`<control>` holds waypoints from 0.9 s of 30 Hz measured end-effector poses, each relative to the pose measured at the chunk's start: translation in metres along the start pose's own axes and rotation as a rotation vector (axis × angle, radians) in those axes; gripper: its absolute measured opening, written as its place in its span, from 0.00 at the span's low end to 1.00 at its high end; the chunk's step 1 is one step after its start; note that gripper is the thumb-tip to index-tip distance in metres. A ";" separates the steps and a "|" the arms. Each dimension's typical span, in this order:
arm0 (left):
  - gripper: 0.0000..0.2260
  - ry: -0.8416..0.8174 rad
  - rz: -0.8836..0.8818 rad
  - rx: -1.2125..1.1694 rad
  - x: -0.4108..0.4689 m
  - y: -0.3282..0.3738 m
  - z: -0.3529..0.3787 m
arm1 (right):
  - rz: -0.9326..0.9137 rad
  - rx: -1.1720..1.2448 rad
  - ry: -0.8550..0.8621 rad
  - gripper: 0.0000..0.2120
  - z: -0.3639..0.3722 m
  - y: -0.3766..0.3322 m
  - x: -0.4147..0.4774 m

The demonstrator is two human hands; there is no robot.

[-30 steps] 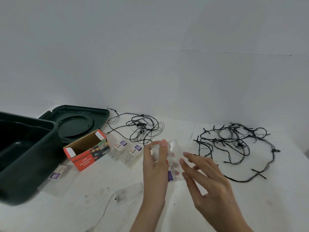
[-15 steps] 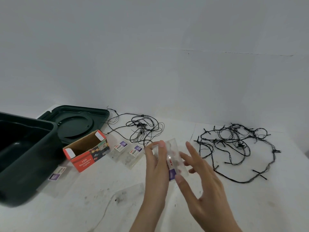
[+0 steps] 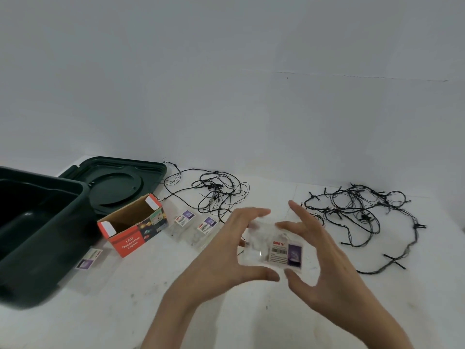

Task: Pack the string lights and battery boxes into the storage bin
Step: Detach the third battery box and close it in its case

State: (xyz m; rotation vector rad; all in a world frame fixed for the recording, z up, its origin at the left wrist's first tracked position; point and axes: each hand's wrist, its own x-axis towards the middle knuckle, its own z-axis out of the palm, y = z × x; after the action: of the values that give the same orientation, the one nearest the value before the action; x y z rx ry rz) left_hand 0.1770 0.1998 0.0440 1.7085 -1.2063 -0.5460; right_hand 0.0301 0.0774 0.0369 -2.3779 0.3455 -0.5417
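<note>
- Both hands are on one clear plastic packet (image 3: 273, 249) held up over the white table (image 3: 251, 311). Left hand (image 3: 226, 250) pinches its left end, thumb under and fingers on top; right hand (image 3: 324, 263) pinches the right end the same way.
- The packet lies roughly left-right between them, label facing up at the right end.
- The green bin (image 3: 37, 238) sits open at the far left of the table, so the packet has to travel left. I'd say the left hand is the nearer one for the drop.
- On that path: an open red cardboard box (image 3: 133, 227) and two more packets (image 3: 193, 227) just beside it.
- Two loose black light strings, one behind the hands (image 3: 216, 192) and one on the right (image 3: 364, 212), aren't packed yet.
- The bin lid (image 3: 118, 185) lies flat behind the bin.
</note>
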 end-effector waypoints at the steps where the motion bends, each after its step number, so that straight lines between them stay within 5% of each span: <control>1: 0.35 -0.002 0.004 0.052 0.001 0.001 -0.003 | -0.011 -0.012 -0.024 0.46 -0.002 -0.001 0.000; 10: 0.28 0.070 -0.038 0.082 0.003 -0.003 -0.006 | -0.029 -0.038 0.013 0.51 -0.008 0.000 0.001; 27: 0.28 0.142 -0.072 0.038 -0.008 -0.017 -0.010 | -0.001 0.125 0.027 0.47 0.005 0.002 0.012</control>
State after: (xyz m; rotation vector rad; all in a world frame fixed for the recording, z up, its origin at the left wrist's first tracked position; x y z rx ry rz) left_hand 0.1895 0.2122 0.0319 1.7968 -1.0634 -0.4393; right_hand 0.0431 0.0742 0.0359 -2.2524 0.3133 -0.5800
